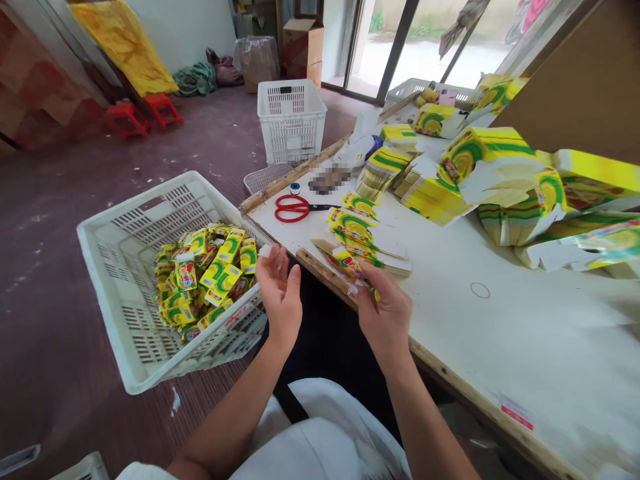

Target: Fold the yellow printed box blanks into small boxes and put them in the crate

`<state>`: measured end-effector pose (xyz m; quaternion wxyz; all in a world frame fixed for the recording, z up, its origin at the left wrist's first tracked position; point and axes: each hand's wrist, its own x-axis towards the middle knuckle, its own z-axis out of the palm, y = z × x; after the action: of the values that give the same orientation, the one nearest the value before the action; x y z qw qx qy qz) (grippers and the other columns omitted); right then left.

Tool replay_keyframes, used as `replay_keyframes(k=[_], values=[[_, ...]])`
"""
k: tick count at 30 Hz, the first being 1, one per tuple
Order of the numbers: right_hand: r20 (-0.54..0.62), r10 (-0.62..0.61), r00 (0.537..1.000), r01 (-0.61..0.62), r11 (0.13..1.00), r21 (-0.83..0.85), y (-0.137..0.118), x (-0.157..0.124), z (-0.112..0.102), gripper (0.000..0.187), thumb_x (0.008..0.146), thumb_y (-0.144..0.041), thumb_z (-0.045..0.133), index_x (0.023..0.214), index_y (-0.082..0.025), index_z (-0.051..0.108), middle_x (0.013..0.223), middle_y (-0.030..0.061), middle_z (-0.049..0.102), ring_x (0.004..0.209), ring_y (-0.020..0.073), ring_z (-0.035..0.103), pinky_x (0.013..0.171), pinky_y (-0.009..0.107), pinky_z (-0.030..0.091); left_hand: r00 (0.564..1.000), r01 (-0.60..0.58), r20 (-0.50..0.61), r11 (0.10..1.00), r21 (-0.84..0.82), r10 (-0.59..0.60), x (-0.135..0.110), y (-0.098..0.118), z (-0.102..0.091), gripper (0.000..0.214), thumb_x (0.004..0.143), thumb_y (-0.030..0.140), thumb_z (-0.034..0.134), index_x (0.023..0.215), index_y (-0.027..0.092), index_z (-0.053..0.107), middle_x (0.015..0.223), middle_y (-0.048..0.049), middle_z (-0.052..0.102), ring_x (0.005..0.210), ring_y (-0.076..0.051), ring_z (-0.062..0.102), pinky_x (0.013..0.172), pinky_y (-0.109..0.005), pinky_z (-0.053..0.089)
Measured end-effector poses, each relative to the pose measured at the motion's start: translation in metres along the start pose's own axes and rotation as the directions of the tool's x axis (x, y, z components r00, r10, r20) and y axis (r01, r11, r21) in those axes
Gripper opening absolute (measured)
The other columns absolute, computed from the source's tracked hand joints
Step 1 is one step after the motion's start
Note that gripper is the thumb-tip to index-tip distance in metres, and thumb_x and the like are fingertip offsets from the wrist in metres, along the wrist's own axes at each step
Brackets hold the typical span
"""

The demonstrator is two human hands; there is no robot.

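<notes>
Pinching a carton at the table's edge

The right hand (384, 305) grasps a carton (349, 264) by its near end, over the edge of the table (450, 313). Left of that grip and apart from it, the left hand (280, 303) is loosely curled, with no carton in it, beside the crate (131, 380) of packs (225, 283). Just beyond the grip lies a fanned row (353, 223) of cartons; farther off to its left are the scissors (293, 208).

A light pinch looks best: the card seems thin and likely to crease, and the left hand could steady the far end. The right fingertips are partly hidden, so the carton's folds cannot be read. A white bit (265, 251) at the left fingertips is unclear, and a patch (330, 179) past the scissors is pixelated.
</notes>
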<state>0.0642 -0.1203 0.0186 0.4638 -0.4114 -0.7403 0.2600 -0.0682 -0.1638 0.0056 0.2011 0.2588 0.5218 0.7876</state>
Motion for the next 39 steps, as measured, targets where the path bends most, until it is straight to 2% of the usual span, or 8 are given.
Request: replay_keyframes(k=[2, 5, 11, 14, 18, 23, 30, 39], values=[[-0.076, -0.072, 0.995, 0.062, 0.990, -0.130, 0.003, 0.006, -0.008, 0.036, 0.088, -0.013, 0.049, 0.109, -0.032, 0.071, 0.096, 0.0047, 0.072, 0.091, 0.0248, 0.061, 0.082, 0.041, 0.049, 0.978, -0.207, -0.010, 0.975, 0.081, 0.209, -0.003, 0.013, -0.002, 0.053, 0.079, 0.035, 0.073, 0.123, 0.028, 0.044, 0.140, -0.0079, 0.045, 0.135, -0.022, 0.041, 0.116, -0.038, 0.029], [-0.005, -0.194, 0.981, 0.187, 0.955, -0.231, 0.006, 0.011, -0.012, 0.036, 0.089, -0.010, 0.051, 0.104, -0.034, 0.074, 0.095, 0.0043, 0.072, 0.091, 0.0248, 0.058, 0.086, 0.044, 0.045, 0.899, -0.431, 0.194, 0.874, 0.226, 0.393, -0.002, 0.029, -0.007, 0.061, 0.075, 0.032, 0.076, 0.126, 0.025, 0.044, 0.141, -0.0107, 0.043, 0.139, -0.028, 0.036, 0.117, -0.045, 0.025], [0.301, -0.397, 0.867, 0.433, 0.899, -0.062, 0.000, 0.004, -0.008, 0.043, 0.088, -0.005, 0.052, 0.098, -0.043, 0.071, 0.097, -0.0034, 0.073, 0.099, 0.0213, 0.060, 0.109, 0.050, 0.032, 0.769, -0.273, 0.622, 0.805, 0.527, -0.146, 0.018, 0.028, -0.015, 0.065, 0.059, 0.030, 0.084, 0.117, 0.020, 0.058, 0.115, -0.0103, 0.065, 0.106, -0.031, 0.062, 0.094, -0.043, 0.046], [0.197, -0.312, 0.930, 0.323, 0.946, -0.031, -0.001, 0.000, -0.009, 0.051, 0.086, -0.010, 0.057, 0.125, -0.042, 0.057, 0.129, 0.0014, 0.060, 0.124, 0.0266, 0.050, 0.113, 0.056, 0.026, 0.778, -0.223, 0.574, 0.741, 0.633, -0.256, 0.017, 0.017, -0.014, 0.042, 0.063, 0.032, 0.080, 0.101, 0.021, 0.065, 0.088, -0.0042, 0.069, 0.077, -0.024, 0.064, 0.071, -0.033, 0.049], [0.020, 0.023, 1.000, -0.027, 0.978, 0.206, 0.003, 0.000, -0.006, 0.076, 0.085, -0.029, 0.062, 0.150, -0.030, 0.022, 0.148, 0.0128, 0.039, 0.136, 0.0318, 0.039, 0.109, 0.056, 0.036, 0.761, -0.224, 0.609, 0.788, 0.573, -0.226, 0.004, 0.009, -0.012, 0.043, 0.062, 0.033, 0.080, 0.099, 0.023, 0.062, 0.081, -0.0002, 0.066, 0.069, -0.020, 0.061, 0.064, -0.029, 0.045], [0.193, 0.352, 0.916, -0.393, 0.689, 0.609, 0.003, 0.003, -0.001, 0.076, 0.086, -0.047, 0.061, 0.148, -0.033, 0.019, 0.121, 0.0094, 0.063, 0.101, 0.0247, 0.066, 0.083, 0.042, 0.056, 0.751, -0.188, 0.620, 0.828, 0.528, -0.225, -0.001, 0.009, -0.011, 0.045, 0.067, 0.035, 0.077, 0.102, 0.022, 0.053, 0.088, -0.0011, 0.065, 0.077, -0.020, 0.062, 0.070, -0.030, 0.046], [0.370, 0.271, 0.888, -0.453, 0.653, 0.608, 0.006, -0.008, 0.002, 0.044, 0.084, -0.057, 0.061, 0.116, -0.027, 0.060, 0.107, 0.0072, 0.070, 0.102, 0.0252, 0.066, 0.092, 0.043, 0.052, 0.772, -0.135, 0.569, 0.802, 0.582, -0.283, -0.005, 0.009, -0.004, 0.061, 0.059, 0.035, 0.082, 0.108, 0.022, 0.048, 0.093, -0.0050, 0.064, 0.086, -0.028, 0.064, 0.074, -0.037, 0.048], [0.581, 0.242, 0.777, -0.606, 0.537, 0.586, -0.011, 0.005, -0.011, 0.060, 0.085, -0.066, 0.044, 0.127, -0.026, 0.058, 0.122, 0.0085, 0.066, 0.122, 0.0292, 0.056, 0.101, 0.047, 0.049, 0.714, -0.237, 0.687, 0.875, 0.423, -0.138, -0.014, 0.007, -0.008, 0.074, 0.067, 0.025, 0.076, 0.130, 0.022, 0.037, 0.122, -0.0140, 0.060, 0.108, -0.033, 0.063, 0.089, -0.043, 0.050]])
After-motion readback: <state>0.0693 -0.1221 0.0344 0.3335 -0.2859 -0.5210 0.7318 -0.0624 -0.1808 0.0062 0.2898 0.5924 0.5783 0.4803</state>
